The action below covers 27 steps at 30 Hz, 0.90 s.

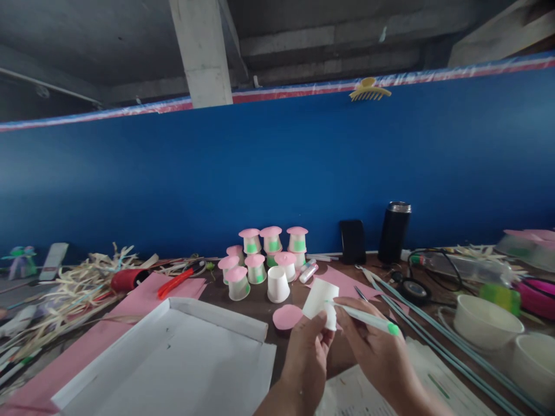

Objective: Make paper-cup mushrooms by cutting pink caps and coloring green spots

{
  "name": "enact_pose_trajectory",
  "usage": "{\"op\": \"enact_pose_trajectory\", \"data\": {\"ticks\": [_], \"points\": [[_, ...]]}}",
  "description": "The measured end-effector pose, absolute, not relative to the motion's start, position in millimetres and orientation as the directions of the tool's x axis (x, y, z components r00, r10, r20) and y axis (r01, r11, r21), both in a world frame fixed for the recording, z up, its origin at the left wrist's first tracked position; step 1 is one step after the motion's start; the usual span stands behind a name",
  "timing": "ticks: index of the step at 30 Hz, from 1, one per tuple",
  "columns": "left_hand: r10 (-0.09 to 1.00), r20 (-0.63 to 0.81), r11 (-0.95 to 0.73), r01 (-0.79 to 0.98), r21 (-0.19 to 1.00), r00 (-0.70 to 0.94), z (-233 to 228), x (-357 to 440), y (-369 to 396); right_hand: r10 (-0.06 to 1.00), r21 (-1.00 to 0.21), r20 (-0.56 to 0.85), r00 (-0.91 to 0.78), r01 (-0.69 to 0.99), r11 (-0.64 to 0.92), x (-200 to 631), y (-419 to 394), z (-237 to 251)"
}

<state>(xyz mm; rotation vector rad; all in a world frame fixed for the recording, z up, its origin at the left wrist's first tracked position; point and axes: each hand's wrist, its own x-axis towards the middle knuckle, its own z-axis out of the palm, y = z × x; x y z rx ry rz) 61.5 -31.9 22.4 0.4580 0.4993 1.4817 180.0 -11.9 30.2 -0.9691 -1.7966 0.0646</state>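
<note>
- Left hand, low in the near middle, is curled around a small white paper cup, thumb and fingers pinching its lower end so the cup tilts up and to the left.
- Right hand, just right of it, is closed in a writing grip on a white pen with a green end, whose tip touches the cup.
- Far left: a heap of dried straw strips and a red-handled tool on pink paper.
- Near left: a shallow white cardboard tray.
- Middle, farther back: a cluster of pink-capped cups, an upturned plain cup, and a pink paper disc just beside the left hand.
- Right: a black phone, a black flask, thin green rods and white bowls.
</note>
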Motion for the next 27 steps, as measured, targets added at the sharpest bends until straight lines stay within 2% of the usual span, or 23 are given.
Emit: {"op": "enact_pose_trajectory", "data": {"ticks": [10, 15, 21, 27], "points": [[1.0, -0.004, -0.013, -0.758, 0.652, -0.021, 21, 61, -29, 0.635, -0.459, 0.761, -0.13, 0.583, 0.67, 180, -11, 31], [1.0, 0.027, -0.011, -0.736, 0.677, 0.009, 25, 60, -31, 0.629, -0.465, 0.768, -0.121, 0.57, 0.677, 180, -11, 32], [1.0, -0.014, 0.021, -0.803, 0.596, 0.016, 23, 60, -31, 0.615, -0.454, 0.78, -0.12, 0.569, 0.686, 180, -13, 32], [0.998, -0.064, 0.02, -0.836, 0.548, -0.018, 14, 62, -26, 0.653, -0.486, 0.748, -0.119, 0.572, 0.661, 180, -12, 32]]}}
